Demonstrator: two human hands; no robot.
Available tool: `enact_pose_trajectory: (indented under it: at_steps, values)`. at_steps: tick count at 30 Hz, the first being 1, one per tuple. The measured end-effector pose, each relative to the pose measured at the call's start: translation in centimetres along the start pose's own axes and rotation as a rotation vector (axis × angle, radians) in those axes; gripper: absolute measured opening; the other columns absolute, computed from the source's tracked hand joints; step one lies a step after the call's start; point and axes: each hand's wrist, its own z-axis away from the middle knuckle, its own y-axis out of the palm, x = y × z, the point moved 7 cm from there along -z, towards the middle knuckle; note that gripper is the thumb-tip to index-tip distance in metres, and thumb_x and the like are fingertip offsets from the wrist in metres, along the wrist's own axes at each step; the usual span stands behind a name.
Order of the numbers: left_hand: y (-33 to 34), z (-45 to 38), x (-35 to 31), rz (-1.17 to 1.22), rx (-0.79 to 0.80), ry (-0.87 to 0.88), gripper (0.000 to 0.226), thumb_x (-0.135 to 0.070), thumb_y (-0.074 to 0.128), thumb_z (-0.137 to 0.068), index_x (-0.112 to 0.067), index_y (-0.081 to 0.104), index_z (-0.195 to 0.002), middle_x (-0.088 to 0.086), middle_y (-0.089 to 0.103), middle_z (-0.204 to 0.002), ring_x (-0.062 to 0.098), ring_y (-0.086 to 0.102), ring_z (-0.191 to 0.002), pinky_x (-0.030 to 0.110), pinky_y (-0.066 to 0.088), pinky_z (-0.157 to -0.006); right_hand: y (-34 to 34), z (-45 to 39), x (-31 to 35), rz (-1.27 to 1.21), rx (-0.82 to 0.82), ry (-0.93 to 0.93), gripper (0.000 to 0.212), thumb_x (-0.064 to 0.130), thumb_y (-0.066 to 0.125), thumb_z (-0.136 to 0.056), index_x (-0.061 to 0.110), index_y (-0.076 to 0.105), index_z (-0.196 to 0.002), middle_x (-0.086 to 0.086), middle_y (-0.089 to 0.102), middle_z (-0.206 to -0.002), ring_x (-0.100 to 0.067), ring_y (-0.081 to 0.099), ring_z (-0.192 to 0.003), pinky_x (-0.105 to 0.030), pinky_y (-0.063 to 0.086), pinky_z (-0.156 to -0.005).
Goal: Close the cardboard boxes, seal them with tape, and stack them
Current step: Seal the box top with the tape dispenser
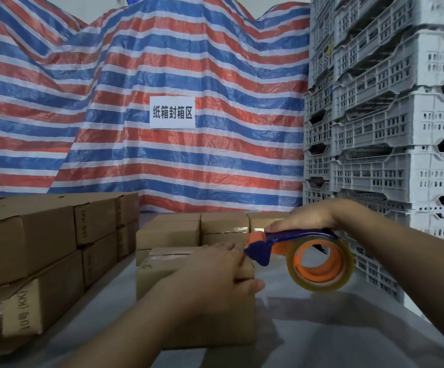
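A small closed cardboard box (160, 269) stands on the grey table in front of me. My left hand (215, 272) presses down on its top near the right edge, thumb over the right side. My right hand (308, 216) grips the blue handle of a tape dispenser (290, 243) with an orange hub and a roll of clear tape (321, 264). The dispenser's blue nose touches the box's upper right edge beside my left fingers. Clear tape glints along the box top.
Stacked boxes marked "10号 (KK)" (40, 251) fill the left. A row of small boxes (197, 229) sits behind the one I hold. White plastic crates (390, 123) tower at the right. A striped tarp with a paper sign (172, 112) hangs behind.
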Motion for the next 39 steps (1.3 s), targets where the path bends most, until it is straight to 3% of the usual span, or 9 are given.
enact_pose_trajectory:
  at_steps: [3, 7, 11, 15, 20, 23, 27, 34, 39]
  values:
    - [0.5, 0.1, 0.3, -0.11, -0.024, 0.024, 0.078, -0.071, 0.039, -0.091, -0.028, 0.023, -0.154, -0.004, 0.033, -0.157, 0.015, 0.036, -0.138, 0.032, 0.031, -0.109, -0.5, 0.0, -0.8, -0.008, -0.024, -0.009, 0.086, 0.087, 0.055, -0.071, 0.011, 0.069, -0.108, -0.003, 0.07, -0.081, -0.016, 0.062, -0.067, -0.026, 0.052, -0.069]
    - [0.4, 0.2, 0.4, -0.123, -0.022, 0.023, 0.081, -0.072, 0.037, -0.091, -0.028, 0.02, -0.155, -0.003, 0.023, -0.162, 0.016, 0.031, -0.142, 0.034, 0.028, -0.113, -1.6, 0.5, -1.4, -0.05, -0.057, -0.083, 0.1, 0.092, 0.063, -0.057, 0.007, 0.068, -0.112, -0.013, 0.072, -0.095, -0.025, 0.064, -0.08, -0.035, 0.052, -0.08]
    - [0.4, 0.4, 0.4, -0.114, -0.039, 0.03, 0.078, -0.072, 0.036, -0.091, -0.03, 0.02, -0.155, -0.006, 0.022, -0.162, 0.016, 0.03, -0.143, 0.035, 0.028, -0.113, -3.0, 2.9, -2.1, 0.066, -0.049, 0.007, 0.079, 0.084, 0.059, -0.065, 0.013, 0.07, -0.098, 0.0, 0.073, -0.078, -0.013, 0.066, -0.064, -0.023, 0.053, -0.064]
    - [0.7, 0.0, 0.4, -0.086, -0.057, 0.048, 0.075, -0.073, 0.036, -0.09, -0.036, 0.02, -0.153, -0.008, 0.027, -0.159, 0.015, 0.034, -0.14, 0.033, 0.031, -0.107, -2.9, 3.2, 0.3, 0.481, -0.139, 0.111, 0.084, 0.095, 0.052, -0.062, 0.02, 0.073, -0.094, 0.001, 0.076, -0.082, -0.019, 0.073, -0.072, -0.032, 0.058, -0.079]
    - [0.6, 0.0, 0.5, -0.096, -0.108, 0.065, 0.066, -0.073, 0.037, -0.089, -0.038, 0.032, -0.146, -0.009, 0.043, -0.147, 0.011, 0.048, -0.124, 0.023, 0.032, -0.085, -1.3, 2.6, 4.0, 0.597, -0.233, 0.164, 0.066, 0.083, 0.058, -0.068, 0.019, 0.07, -0.078, -0.002, 0.07, -0.073, -0.022, 0.067, -0.062, -0.036, 0.059, -0.071]
    - [0.6, 0.1, 0.3, -0.084, -0.102, 0.07, 0.067, -0.072, 0.037, -0.09, -0.037, 0.033, -0.146, -0.009, 0.043, -0.147, 0.01, 0.049, -0.123, 0.025, 0.037, -0.089, -1.2, 3.2, 5.6, 0.74, -0.288, 0.19, 0.06, 0.08, 0.06, -0.071, 0.021, 0.067, -0.079, 0.0, 0.066, -0.075, -0.019, 0.064, -0.064, -0.031, 0.052, -0.063]
    - [0.3, 0.6, 0.1, -0.1, -0.106, 0.066, 0.07, -0.071, 0.037, -0.091, -0.036, 0.027, -0.151, -0.007, 0.033, -0.156, 0.014, 0.043, -0.134, 0.032, 0.039, -0.102, 1.2, 2.4, 5.0, 1.216, -0.276, 0.263, 0.053, 0.074, 0.06, -0.079, 0.022, 0.056, -0.085, 0.004, 0.057, -0.083, -0.016, 0.056, -0.074, -0.035, 0.048, -0.071]
    - [0.6, 0.1, 0.4, -0.107, -0.106, 0.069, 0.069, -0.071, 0.038, -0.09, -0.035, 0.031, -0.148, -0.006, 0.039, -0.152, 0.016, 0.047, -0.129, 0.032, 0.043, -0.096, 3.8, 3.3, -1.9, 0.864, -0.677, 0.236, 0.057, 0.077, 0.041, -0.088, 0.022, 0.056, -0.082, 0.004, 0.053, -0.074, -0.017, 0.053, -0.069, -0.03, 0.04, -0.058]
    - [0.8, 0.0, 0.4, -0.153, -0.129, 0.082, 0.066, -0.072, 0.037, -0.091, -0.035, 0.034, -0.146, -0.004, 0.044, -0.147, 0.017, 0.05, -0.123, 0.029, 0.042, -0.083, 6.9, 4.4, -5.7, 0.687, -0.711, 0.331, 0.062, 0.081, 0.034, -0.087, 0.023, 0.042, -0.065, 0.008, 0.049, -0.068, -0.013, 0.047, -0.059, -0.027, 0.028, -0.045]
